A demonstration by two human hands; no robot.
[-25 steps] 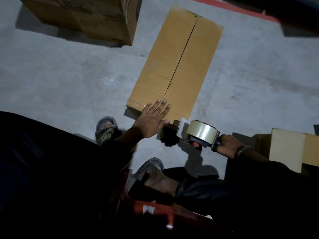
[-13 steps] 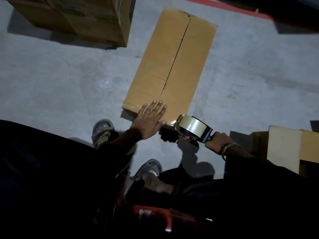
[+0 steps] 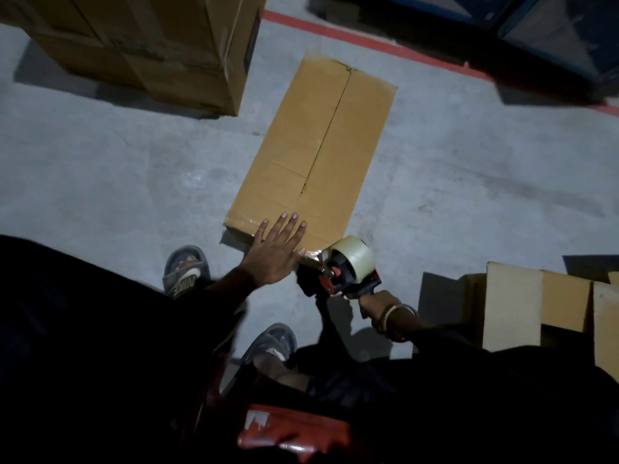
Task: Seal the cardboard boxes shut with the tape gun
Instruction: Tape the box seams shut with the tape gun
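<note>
A long tan cardboard box point(image 3: 351, 135) lies flat on the grey floor, its two top flaps meeting along a centre seam. My left hand point(image 3: 276, 252) presses flat on the box's near end, fingers straight and spread. My right hand point(image 3: 380, 304) grips the handle of a red and dark tape gun point(image 3: 348, 271) carrying a roll of clear tape. The gun's front touches the box's near right corner, where a bit of tape shows on the edge.
A large brown carton point(image 3: 150, 45) stands at the far left. Folded pale cardboard point(image 3: 542, 306) lies at the right. A red floor line point(image 3: 368, 40) runs behind the box. My two sandalled feet point(image 3: 186, 272) are near the box; a red object point(image 3: 294, 433) sits below.
The tape gun has moved left and up from beside the box onto its near right corner. My left hand stays pressed on the box's near end.
</note>
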